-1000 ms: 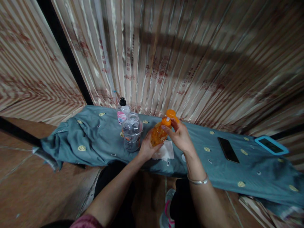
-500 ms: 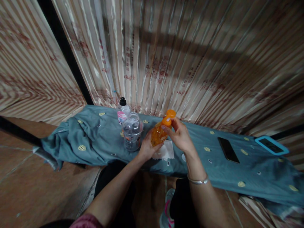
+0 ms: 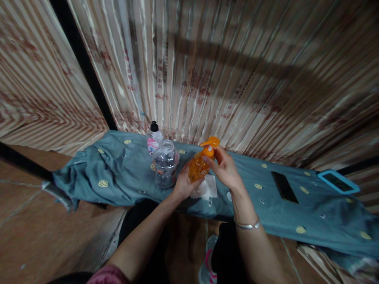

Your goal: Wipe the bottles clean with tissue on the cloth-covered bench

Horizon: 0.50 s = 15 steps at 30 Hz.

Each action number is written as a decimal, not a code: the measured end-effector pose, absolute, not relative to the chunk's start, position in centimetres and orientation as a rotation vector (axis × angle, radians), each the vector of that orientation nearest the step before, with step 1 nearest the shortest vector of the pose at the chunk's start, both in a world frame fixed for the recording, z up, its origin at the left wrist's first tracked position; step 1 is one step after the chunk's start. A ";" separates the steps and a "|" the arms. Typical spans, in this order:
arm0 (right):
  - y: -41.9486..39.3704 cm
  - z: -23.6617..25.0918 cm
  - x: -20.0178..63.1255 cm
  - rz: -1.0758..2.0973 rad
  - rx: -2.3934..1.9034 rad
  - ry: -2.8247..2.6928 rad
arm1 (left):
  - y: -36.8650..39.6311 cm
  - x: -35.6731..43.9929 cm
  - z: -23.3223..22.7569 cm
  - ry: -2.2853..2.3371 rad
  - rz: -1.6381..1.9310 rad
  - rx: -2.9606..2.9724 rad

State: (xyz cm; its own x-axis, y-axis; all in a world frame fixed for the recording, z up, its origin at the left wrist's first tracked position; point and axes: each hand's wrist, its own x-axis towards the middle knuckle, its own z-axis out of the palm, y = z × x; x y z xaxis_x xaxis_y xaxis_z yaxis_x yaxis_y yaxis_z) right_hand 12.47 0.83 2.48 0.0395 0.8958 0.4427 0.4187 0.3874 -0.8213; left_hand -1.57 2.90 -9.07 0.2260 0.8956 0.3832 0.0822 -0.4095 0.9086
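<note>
An orange pump bottle is held tilted over the cloth, its top leaning right. My left hand wraps around the lower body of this bottle. Around its orange collar, my right hand is closed, with thumb and fingers just below the pump head. The spout of the pump points left. Left of my hands stands a clear plastic bottle with an open mouth. Close behind that one is a clear bottle with a pink label and black cap.
A blue-green patterned cloth covers the narrow bench. White tissue lies beneath my hands. To the right are a black phone and a blue-framed tablet. A striped curtain hangs behind; a dark pole stands left.
The pump head has turned, so its spout now points left rather than toward me. Both hands keep their places on the bottle.
</note>
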 end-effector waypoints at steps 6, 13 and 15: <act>1.2 1.6 11.5 0.503 -1.249 -1.438 | 2.8 -1.6 -8.8 0.902 1.290 1.709; 0.4 3.2 12.6 0.645 -1.180 -1.622 | 2.9 -1.5 -9.1 0.933 1.285 1.715; 0.8 2.5 12.4 0.597 -1.219 -1.559 | 2.9 -1.6 -9.0 0.928 1.280 1.717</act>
State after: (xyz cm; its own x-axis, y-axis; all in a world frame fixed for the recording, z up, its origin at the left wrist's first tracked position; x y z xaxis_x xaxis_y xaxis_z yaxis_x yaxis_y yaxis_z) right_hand 12.43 0.76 2.53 0.0369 0.9106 0.4117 0.4024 0.3636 -0.8402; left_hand -1.57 2.87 -9.05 0.2243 0.8910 0.3946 0.0980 -0.4235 0.9006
